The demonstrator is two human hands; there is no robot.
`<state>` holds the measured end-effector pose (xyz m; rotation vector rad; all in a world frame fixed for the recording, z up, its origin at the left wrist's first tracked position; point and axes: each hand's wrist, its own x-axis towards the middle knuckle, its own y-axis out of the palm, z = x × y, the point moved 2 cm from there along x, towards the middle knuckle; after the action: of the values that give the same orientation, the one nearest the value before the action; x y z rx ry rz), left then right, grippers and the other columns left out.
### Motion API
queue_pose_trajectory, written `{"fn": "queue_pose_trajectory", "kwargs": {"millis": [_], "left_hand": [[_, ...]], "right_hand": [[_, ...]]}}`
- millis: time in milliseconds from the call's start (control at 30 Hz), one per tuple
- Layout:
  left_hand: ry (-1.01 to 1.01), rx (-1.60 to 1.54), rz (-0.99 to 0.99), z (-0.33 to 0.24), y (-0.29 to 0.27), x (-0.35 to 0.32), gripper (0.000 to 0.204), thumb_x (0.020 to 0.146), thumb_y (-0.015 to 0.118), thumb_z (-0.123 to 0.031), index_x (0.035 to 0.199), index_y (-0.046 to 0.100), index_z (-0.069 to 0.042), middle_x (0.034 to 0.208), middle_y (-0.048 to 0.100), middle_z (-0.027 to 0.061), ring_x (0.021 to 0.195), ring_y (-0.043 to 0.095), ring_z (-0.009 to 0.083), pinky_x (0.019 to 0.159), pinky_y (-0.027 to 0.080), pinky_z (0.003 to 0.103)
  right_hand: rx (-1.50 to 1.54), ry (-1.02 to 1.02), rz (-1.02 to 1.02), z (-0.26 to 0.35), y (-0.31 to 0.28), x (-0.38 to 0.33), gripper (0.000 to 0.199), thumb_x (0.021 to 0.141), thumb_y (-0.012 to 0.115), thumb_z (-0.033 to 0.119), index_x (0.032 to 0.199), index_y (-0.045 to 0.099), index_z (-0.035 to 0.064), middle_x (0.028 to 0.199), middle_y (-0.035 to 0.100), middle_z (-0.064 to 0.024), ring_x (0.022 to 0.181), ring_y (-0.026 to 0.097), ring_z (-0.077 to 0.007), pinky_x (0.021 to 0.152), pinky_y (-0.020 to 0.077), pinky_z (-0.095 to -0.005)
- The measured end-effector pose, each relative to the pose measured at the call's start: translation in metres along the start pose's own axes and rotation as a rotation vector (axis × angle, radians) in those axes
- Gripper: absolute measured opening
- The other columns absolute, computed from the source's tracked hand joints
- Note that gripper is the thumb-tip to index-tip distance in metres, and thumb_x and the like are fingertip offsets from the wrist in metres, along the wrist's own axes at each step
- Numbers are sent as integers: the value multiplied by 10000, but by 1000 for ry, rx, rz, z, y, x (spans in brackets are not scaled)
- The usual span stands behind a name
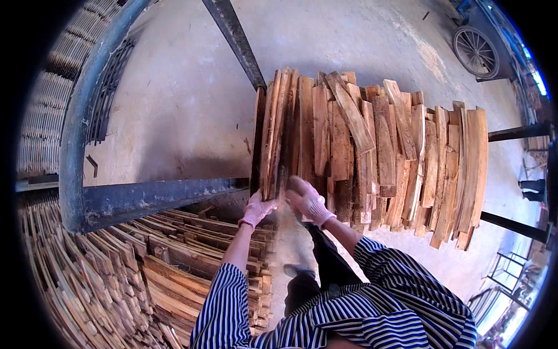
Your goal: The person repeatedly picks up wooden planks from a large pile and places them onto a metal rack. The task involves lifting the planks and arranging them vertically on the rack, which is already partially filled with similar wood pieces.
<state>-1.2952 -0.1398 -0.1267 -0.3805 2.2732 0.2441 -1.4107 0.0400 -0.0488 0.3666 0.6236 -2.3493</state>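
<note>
A long row of rough wooden slats point(381, 145) lies across a dark metal rack in front of me, with many pieces overlapping unevenly. At the row's left end, a few slats point(276, 134) are packed close together on edge. My left hand point(257, 209), in a pink knitted glove, is closed around the near ends of these slats; its fingertips are partly hidden. Just right of it, my right hand point(308, 200), in a matching glove, is beside the near ends of the neighbouring slats. Motion smears its fingers, so its grip is unclear.
Stacked wooden strips point(174, 262) fill the lower left, below a thick blue-grey metal beam point(157, 200). A dark bar point(235, 43) slants toward the row from the top. Concrete floor point(192, 87) lies beyond. A spoked cart wheel point(475, 52) stands far right; a person's legs point(532, 191) show at the right edge.
</note>
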Motion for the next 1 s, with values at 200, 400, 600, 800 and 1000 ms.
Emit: {"fn": "queue_pose_trajectory", "kwargs": {"millis": [200,400,600,800,1000], "left_hand": [[122,205,-180,-21,7,-28,464,834,808,-204,1253,669,-64,1006,766,95,908,714,220,785,559,369],[157,176,-142,-41,61,-128,548,827,829,-297,1280,651,-46,1116,737,174,1012,698,281,884,540,393],[221,150,-16,46,135,-228,758,853,801,-387,1452,483,-48,1279,656,214,1154,646,366,985,512,434],[250,383,91,64,120,-298,1079,920,495,-781,1597,237,18,1618,309,294,1494,344,401,1241,292,465],[503,526,-926,100,42,-383,771,862,787,-303,1499,436,-48,1504,465,241,1399,444,444,1188,360,466]], "right_hand": [[-347,210,-71,64,23,65,787,933,590,588,1451,456,10,1372,515,-323,1263,545,-479,990,493,-535],[-127,186,-236,90,-20,45,971,912,627,664,1579,292,43,1408,534,-293,1292,546,-459,1073,470,-478],[427,180,32,78,3,-13,937,880,814,321,1619,275,116,1258,655,-174,1050,659,-263,857,550,-373],[399,113,389,31,-31,-140,861,874,681,48,1630,278,134,1039,645,-69,775,647,-158,639,569,-294],[118,44,721,72,29,-241,896,760,767,29,1579,406,67,1415,574,-106,1212,598,-200,1052,463,-312]]}}
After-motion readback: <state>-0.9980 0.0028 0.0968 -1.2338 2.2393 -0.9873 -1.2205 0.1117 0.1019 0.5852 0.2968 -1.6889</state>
